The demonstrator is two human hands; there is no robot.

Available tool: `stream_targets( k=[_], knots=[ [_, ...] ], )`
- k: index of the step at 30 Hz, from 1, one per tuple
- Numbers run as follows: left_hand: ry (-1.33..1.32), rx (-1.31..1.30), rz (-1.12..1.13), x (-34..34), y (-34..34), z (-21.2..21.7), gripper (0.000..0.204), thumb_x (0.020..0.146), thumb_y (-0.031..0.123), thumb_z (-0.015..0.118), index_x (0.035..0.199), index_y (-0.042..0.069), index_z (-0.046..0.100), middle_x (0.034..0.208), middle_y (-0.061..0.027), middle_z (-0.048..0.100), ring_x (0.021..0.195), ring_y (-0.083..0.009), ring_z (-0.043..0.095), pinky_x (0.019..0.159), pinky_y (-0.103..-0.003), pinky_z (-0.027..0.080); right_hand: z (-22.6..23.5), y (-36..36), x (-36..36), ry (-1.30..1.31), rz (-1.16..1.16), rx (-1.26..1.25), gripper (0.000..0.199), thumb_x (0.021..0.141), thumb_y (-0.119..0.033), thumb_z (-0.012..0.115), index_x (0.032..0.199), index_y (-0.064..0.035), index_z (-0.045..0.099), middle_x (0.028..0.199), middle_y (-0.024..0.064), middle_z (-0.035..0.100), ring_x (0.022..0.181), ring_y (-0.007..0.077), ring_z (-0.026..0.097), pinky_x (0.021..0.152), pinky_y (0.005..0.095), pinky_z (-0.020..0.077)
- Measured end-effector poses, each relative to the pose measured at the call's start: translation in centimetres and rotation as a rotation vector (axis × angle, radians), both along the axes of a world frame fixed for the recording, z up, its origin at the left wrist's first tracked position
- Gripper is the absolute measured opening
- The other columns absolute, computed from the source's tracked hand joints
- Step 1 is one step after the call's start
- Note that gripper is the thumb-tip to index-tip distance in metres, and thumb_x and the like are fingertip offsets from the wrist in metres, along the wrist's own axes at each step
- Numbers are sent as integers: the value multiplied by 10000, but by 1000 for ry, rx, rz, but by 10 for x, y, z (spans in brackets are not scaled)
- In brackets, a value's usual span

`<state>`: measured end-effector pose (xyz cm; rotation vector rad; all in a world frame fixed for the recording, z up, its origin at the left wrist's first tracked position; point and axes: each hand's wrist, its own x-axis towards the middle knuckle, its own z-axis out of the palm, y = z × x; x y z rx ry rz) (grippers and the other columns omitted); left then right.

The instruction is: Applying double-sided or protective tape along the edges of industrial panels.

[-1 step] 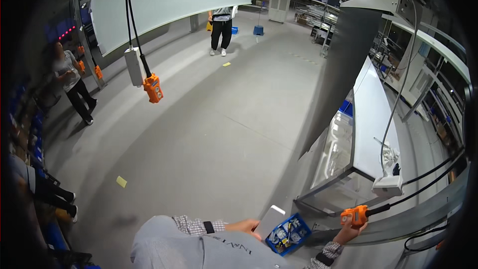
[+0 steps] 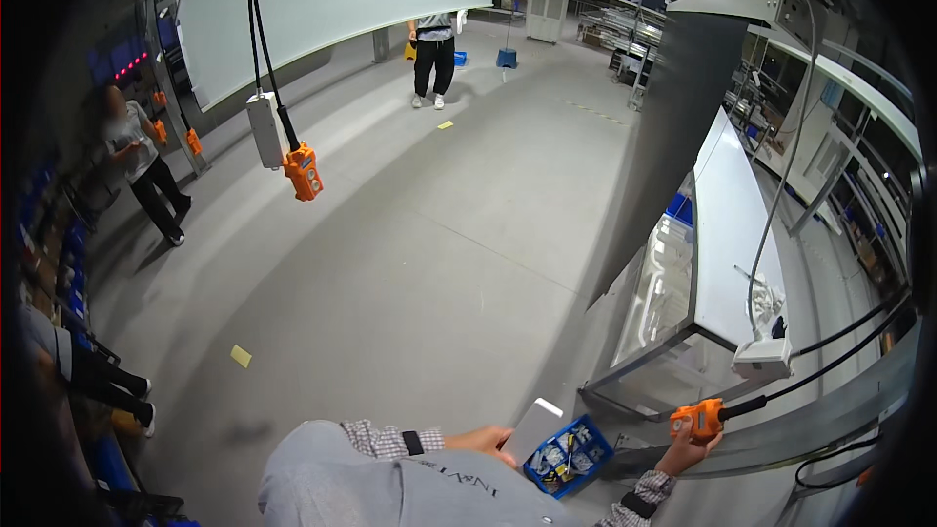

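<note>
In my right hand point(image 2: 689, 451), fingers closed round it, is an orange push-button pendant control point(image 2: 697, 420). A black cable runs from the control up to the right. Close to my body, my left hand point(image 2: 491, 441) is closed at the edge of a flat, white rectangular block point(image 2: 534, 429). Part of that grip is hidden behind the block. Just right of the block is a blue divided bin point(image 2: 583, 462) with small mixed parts in its compartments.
A white-topped table point(image 2: 732, 234) and a dark column point(image 2: 673, 107) stand at the right. Another orange pendant control point(image 2: 304, 173) hangs at the left below a big pale screen point(image 2: 332, 10). One person point(image 2: 434, 59) stands far ahead; another person point(image 2: 146, 161) stands left.
The whole view has shifted by a tiny amount. Both hands keep their holds on the block and the orange control.
</note>
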<state>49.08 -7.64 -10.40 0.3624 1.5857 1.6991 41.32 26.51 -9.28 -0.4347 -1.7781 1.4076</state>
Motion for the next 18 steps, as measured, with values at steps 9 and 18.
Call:
stream_targets(
  k=[9,18],
  knots=[
    [-140,117,-174,11,-8,8,287,807,94,598,1058,-30,535,976,-77,602,880,-110,552,779,-269,452,11,-25,49,153,5,-111,628,756,-107,654,1261,-6,295,1164,109,453,1008,192,499,847,309,443],
    [-138,172,-454,15,-30,0,274,854,199,549,1040,-3,552,1032,-31,566,928,-94,523,778,-266,431,8,-32,56,292,-163,-50,674,668,-1,703,1224,-22,323,1073,111,458,826,181,551,650,279,521]
  ],
)
